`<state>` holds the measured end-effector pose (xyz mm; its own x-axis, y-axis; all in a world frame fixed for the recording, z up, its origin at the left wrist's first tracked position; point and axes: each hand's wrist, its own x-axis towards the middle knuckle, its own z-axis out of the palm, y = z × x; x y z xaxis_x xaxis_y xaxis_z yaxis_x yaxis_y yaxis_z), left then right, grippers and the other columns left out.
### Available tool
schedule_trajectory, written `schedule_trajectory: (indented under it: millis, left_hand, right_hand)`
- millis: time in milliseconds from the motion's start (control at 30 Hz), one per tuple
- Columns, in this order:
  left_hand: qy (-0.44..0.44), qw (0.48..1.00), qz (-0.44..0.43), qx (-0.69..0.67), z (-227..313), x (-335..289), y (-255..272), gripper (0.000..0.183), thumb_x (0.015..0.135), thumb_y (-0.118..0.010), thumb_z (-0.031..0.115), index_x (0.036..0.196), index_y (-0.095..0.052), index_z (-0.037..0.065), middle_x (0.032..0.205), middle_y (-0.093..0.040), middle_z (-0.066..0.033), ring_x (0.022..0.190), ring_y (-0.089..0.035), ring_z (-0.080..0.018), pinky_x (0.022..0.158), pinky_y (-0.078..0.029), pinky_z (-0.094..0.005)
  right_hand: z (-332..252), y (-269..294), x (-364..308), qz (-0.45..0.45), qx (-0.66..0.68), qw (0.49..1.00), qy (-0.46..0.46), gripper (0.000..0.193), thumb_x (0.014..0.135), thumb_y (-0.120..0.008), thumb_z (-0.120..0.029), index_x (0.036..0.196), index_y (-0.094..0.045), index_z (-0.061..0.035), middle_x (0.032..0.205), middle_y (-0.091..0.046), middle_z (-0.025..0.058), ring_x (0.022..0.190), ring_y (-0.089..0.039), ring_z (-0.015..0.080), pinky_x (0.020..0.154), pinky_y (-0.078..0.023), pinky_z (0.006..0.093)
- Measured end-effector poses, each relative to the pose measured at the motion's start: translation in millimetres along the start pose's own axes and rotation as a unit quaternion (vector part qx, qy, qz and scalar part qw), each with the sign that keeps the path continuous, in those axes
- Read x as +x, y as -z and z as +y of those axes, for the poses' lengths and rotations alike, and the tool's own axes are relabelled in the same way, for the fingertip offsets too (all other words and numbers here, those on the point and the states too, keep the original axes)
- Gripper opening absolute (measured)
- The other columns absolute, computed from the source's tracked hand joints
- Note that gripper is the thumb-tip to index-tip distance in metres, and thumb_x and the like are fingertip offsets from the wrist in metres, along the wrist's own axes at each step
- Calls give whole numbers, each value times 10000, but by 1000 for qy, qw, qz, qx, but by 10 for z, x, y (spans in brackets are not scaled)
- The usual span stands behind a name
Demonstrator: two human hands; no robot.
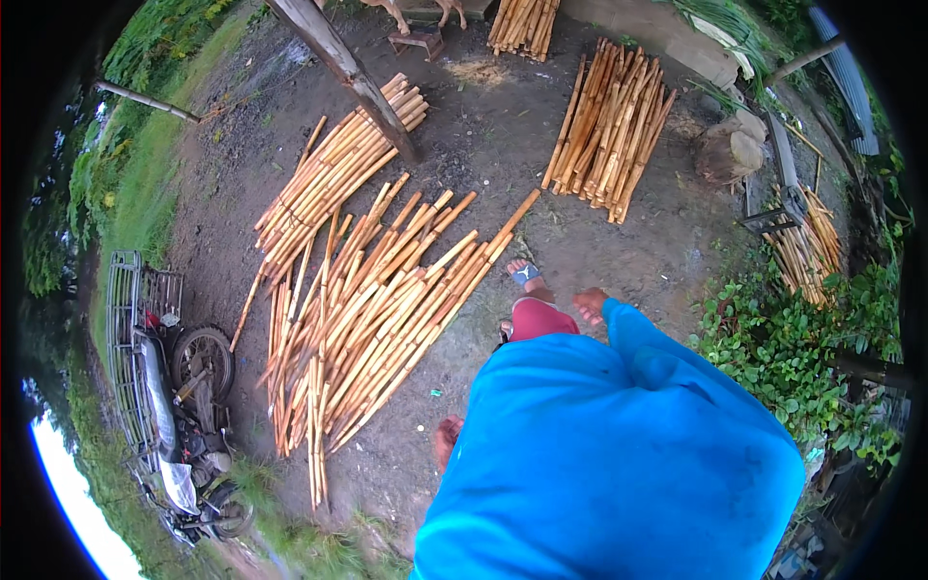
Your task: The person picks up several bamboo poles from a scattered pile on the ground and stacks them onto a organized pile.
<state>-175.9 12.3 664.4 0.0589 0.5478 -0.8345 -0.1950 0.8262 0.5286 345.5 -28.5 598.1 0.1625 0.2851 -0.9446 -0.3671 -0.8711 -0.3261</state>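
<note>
"Right grip [590,305] first: a bare hand in front of the body, nothing visible in it, though from here I can't tell how far its fingers are curled. And the left grip [447,440]?"

"Half hidden by the blue shirt [609,445], so I can't tell whether it's closed or holding anything. It's near the loose bamboo poles [387,319], which lie fanned out on the dirt ground [454,358], well to the left of my right grip."

"What worries you?"

"Footing. The sandalled foot [523,273] is just beside the long pole [512,224] jutting from the heap; a careless step could catch that end, or roll on it (round poles make poor stepping stones)."

"And if I pull one free?"

"They cross at uneven angles, so tugging a lower one could drag its neighbours along."

"I'd watch the wooden post [353,77] too: a long pole swung that way could strike it."

"Likewise the motorbike wheel [201,360], close to one pole's end."
</note>
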Motion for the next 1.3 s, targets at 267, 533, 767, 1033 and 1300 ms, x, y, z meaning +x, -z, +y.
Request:
schedule_trajectory:
  millis: [267, 533, 767, 1033, 1300]
  left_hand:
    - [8, 1000, 17, -17, -227, -179, 10, 503, 920, -543, 458, 1238, -537, 68, 1009, -621, -80, 918, -592, -215, 804, -492, -353]
    - [4, 999, 33, -33, -384, -270, -168, 510, 918, -547, 460, 1242, -535, 66, 1013, -622, -81, 924, -592, -216, 811, -492, -354]
    - [5, 999, 37, -10, -535, -441, -643, 508, 918, -547, 455, 1242, -544, 65, 1004, -632, -79, 924, -597, -211, 808, -494, -352]
    - [5, 998, 41, 52, -555, -447, -1207, 501, 917, -541, 456, 1229, -560, 65, 987, -642, -76, 917, -600, -201, 806, -497, -346]
    - [21, 983, 49, 176, -132, -510, -1857, 517, 910, -538, 472, 1219, -571, 58, 994, -643, -73, 917, -600, -190, 797, -495, -337]
  right_hand:
    - [-36, 58, -12, -17, -19, 999, 33, 380, 801, -714, -416, 996, -625, -102, 828, -557, 19, 655, -555, 171, 495, -438, 343]
    - [143, 421, 47, -25, -20, 999, 18, 397, 771, -706, -472, 974, -653, -136, 852, -588, 21, 680, -563, 174, 576, -458, 392]
    - [186, 885, 212, -82, 4, 997, -7, 464, 774, -697, -541, 1013, -646, -147, 811, -591, -1, 687, -572, 163, 609, -470, 387]
    - [-177, 1368, 130, -56, 37, 995, 76, 558, 769, -693, -582, 1076, -632, -120, 979, -555, 33, 839, -545, 181, 689, -466, 380]
    - [309, 1945, 421, -32, -28, 998, -39, 382, 782, -665, -473, 920, -618, -120, 796, -551, 12, 653, -533, 171, 587, -440, 367]
